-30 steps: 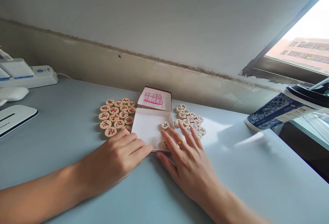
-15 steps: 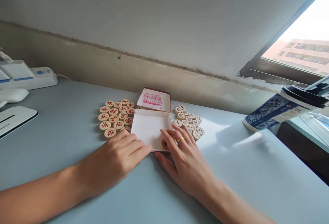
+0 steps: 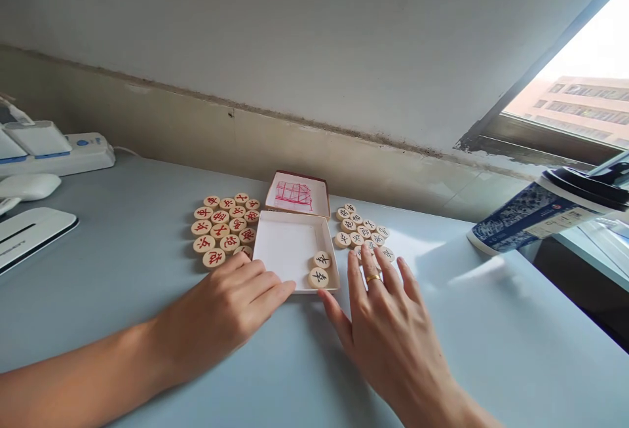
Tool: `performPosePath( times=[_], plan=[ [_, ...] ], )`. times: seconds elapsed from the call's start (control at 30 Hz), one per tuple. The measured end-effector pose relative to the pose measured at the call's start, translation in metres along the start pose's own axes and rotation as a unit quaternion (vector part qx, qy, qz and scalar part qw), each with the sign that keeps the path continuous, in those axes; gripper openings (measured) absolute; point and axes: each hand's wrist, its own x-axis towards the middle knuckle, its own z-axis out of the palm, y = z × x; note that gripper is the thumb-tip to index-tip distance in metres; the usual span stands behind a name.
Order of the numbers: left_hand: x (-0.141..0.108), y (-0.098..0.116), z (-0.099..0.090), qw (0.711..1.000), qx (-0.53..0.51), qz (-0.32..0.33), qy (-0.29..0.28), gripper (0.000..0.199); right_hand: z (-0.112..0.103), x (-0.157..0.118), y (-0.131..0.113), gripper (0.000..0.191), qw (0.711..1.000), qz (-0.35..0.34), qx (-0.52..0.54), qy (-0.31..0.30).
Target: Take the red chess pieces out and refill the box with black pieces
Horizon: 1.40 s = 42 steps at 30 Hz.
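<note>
Right hand (image 3: 393, 323) shifted rightward — two pieces (image 3: 319, 277) (black-marked) now uncovered in box (image 3: 282, 241).

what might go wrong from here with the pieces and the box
The right hand partly hides the black-marked pieces and might knock some out of place. The left hand is at the white box's near edge; a push could shift it against the red-marked pieces beside it. The two pieces inside might slide if bumped.

The round pieces (image 3: 220, 231) on the left look like smooth wood. The box (image 3: 282, 244) looks like card. The ring (image 3: 373, 278) is shiny metal, the table (image 3: 132, 238) smooth.
</note>
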Motion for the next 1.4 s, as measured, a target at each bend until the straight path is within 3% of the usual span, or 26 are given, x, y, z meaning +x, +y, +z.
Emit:
performPosePath(
  times=[0.13, 0.4, 0.5, 0.6, 0.83, 0.93, 1.07, 1.27, 1.4],
  plan=[
    [0.000, 0.001, 0.000, 1.000, 0.013, -0.003, 0.000, 0.032, 0.002, -0.002, 0.001, 0.056, 0.999, 0.004, 0.006, -0.035],
    [0.005, -0.003, -0.003, 0.999, 0.005, -0.017, 0.027, 0.027, -0.009, 0.000, 0.004, 0.027, 0.998, -0.043, 0.026, -0.031],
    [0.007, -0.002, -0.008, 0.998, -0.007, 0.026, 0.052, 0.023, -0.014, -0.001, 0.005, 0.029, 0.996, -0.060, 0.040, -0.057],
    [0.007, 0.003, -0.011, 0.994, -0.058, 0.085, 0.043, 0.020, -0.018, 0.001, 0.006, 0.028, 0.993, -0.074, 0.050, -0.079],
    [0.004, 0.018, -0.008, 0.988, -0.154, 0.019, -0.017, 0.027, -0.029, 0.008, 0.007, 0.017, 0.990, -0.076, 0.120, 0.020],
    [0.006, 0.017, -0.009, 0.978, -0.204, -0.012, -0.039, 0.034, -0.032, 0.005, 0.000, 0.010, 0.960, -0.084, 0.259, 0.063],
    [0.009, 0.014, -0.011, 0.957, -0.277, -0.071, -0.048, 0.052, -0.026, 0.003, -0.011, 0.014, 0.874, -0.091, 0.474, 0.054],
    [0.007, 0.013, -0.010, 0.952, -0.280, -0.114, -0.051, 0.057, -0.010, 0.009, -0.010, 0.014, 0.826, -0.059, 0.558, 0.054],
    [0.011, 0.010, -0.013, 0.941, -0.315, -0.111, -0.057, 0.047, -0.008, 0.005, -0.007, 0.016, 0.805, -0.068, 0.585, 0.065]
  ],
)
